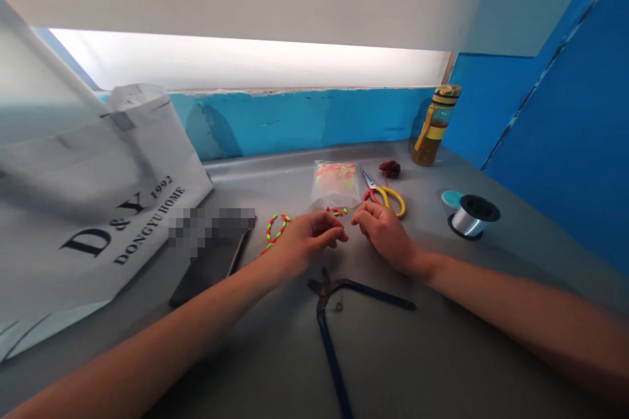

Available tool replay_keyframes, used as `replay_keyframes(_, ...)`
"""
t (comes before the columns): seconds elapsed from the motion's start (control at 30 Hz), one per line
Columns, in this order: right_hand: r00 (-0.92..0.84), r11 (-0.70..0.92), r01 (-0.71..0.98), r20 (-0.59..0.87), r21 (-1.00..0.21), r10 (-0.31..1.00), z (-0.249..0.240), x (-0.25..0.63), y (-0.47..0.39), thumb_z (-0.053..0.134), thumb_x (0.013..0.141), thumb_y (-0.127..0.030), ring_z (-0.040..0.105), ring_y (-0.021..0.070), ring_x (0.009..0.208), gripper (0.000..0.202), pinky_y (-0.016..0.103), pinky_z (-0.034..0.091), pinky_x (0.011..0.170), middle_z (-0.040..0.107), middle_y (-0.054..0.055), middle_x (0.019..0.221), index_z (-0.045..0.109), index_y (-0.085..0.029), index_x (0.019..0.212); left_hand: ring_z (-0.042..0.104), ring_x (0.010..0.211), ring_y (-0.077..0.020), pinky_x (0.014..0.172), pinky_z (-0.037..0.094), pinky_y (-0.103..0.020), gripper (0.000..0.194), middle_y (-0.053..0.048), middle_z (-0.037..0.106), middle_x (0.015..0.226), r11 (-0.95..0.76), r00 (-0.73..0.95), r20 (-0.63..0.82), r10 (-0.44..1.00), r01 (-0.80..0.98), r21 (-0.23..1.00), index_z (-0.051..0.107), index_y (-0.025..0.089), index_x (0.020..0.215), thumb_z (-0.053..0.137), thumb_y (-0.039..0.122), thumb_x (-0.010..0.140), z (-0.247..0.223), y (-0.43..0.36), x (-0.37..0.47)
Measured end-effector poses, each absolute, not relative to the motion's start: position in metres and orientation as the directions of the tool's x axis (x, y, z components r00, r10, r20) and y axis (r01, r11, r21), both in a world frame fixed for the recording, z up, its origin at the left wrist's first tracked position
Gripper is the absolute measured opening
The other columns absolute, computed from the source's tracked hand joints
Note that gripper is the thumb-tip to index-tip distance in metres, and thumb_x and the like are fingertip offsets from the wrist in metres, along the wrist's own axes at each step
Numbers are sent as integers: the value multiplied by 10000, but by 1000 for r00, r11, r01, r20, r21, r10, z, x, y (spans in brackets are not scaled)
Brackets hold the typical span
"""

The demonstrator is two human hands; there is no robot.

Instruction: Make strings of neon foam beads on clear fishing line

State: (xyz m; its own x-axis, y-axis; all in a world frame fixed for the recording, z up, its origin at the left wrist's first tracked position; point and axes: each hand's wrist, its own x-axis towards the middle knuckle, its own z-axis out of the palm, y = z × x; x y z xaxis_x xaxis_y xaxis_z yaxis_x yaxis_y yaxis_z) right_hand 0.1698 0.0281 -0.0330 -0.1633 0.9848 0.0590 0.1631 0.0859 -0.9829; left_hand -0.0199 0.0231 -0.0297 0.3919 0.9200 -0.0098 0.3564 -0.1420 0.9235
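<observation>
My left hand (314, 237) is closed, its fingers bent toward the thumb; whatever may be between the tips is too small to make out. Just to its right, my right hand (381, 232) has fingertips pressed together, and anything in them is hidden too. A string of red and yellow-green beads (269, 230) lies curved on the table, running behind my left wrist. Several loose beads (337, 212) rest beyond the gap between my hands. Behind them is a clear bag of beads (337, 182). Scissors (388, 198) with red and yellow handles lie right beyond my right hand.
Pliers (328, 291) with dark blue handles lie spread open nearer me. A spool of clear line (470, 217), a teal disc (451, 199), a dark red bundle (390, 169) and a bottle (434, 131) stand right. Left are a dark flat device (211, 268) and a white bag (113, 209).
</observation>
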Motion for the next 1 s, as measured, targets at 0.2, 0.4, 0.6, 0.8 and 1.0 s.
replay_keyframes(0.2,-188,365,262,324,-893,927,-38,166,19,516,804,-232,438,122,611,133,267,344,582,476,-36,629,499,-197,677,583,670,-104,621,468,-212,190,-16,690,836,182,283,-154,947,-77,980,716,176,891,794,277,751,-36,25,-17)
replay_keyframes(0.4,-222,371,327,311,-869,924,-36,166,16,522,794,-224,431,115,585,158,265,328,562,471,-41,610,471,-197,647,620,713,-86,656,520,-168,102,-61,733,938,301,306,-207,929,-304,904,745,155,928,729,136,829,-35,34,-25)
replay_keyframes(0.6,-244,376,359,302,-854,921,-34,164,16,515,781,-224,440,122,602,160,269,337,579,482,-33,608,467,-197,631,635,688,-78,666,545,-154,161,-69,744,918,323,296,-224,929,-347,881,757,133,970,694,62,839,-34,35,-25)
replay_keyframes(0.8,-272,376,368,288,-850,918,-33,164,15,507,785,-219,439,120,604,160,268,333,575,483,-31,612,463,-195,633,646,689,-78,662,548,-154,104,-57,743,884,358,303,-261,916,-331,873,744,137,902,737,87,811,-33,36,-25)
replay_keyframes(1.0,-272,372,368,284,-852,920,-33,164,14,515,782,-216,435,117,597,159,264,330,568,477,-36,605,466,-193,632,634,667,-73,650,543,-163,90,-49,738,869,357,314,-254,915,-331,874,726,140,878,763,123,797,-35,37,-26)
